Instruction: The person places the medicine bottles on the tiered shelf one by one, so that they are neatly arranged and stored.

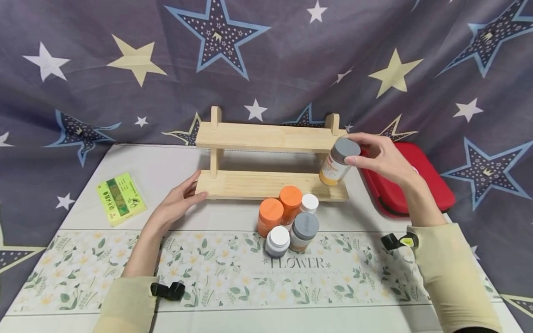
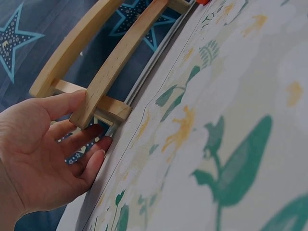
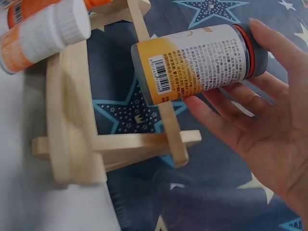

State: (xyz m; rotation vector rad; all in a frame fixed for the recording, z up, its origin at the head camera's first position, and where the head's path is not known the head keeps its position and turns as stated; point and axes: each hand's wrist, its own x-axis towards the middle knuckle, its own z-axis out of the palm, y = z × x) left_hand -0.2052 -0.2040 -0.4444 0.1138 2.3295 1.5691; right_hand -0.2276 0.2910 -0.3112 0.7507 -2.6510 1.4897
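At the right end of a wooden rack (image 1: 270,137), right hand (image 1: 385,157) holds a grey-lidded bottle (image 1: 331,170), thumb and fingers round the lid, other fingers spread loosely alongside. Bottle tilted, over the right end of the lower shelf (image 1: 250,185); can't tell if its base touches the wood. Right wrist view: white-and-yellow label, barcode, fine print, orange ring under the lid. Left hand (image 1: 172,203) grips the left end of the lower shelf, thumb on the board's front, fingers bent in below and behind, partly hidden. Rack stands on the white worktop (image 1: 229,217), two tiers. Just in front, right of middle, five upright containers bunched close: two orange-capped bottles (image 1: 270,210), a small white-capped bottle (image 1: 309,203) nearest the rack with them, a second grey-lidded jar (image 1: 305,226), a dark white-lidded jar (image 1: 277,237) at the front. Red case (image 1: 385,192) right of the rack, partly behind the right hand and forearm. Yellow-green box (image 1: 120,199) lies flat, well left of the left hand. Floral strip (image 1: 208,277) printed "FLOWER" crosses the near side; star-print cloth (image 1: 291,83) hangs behind.
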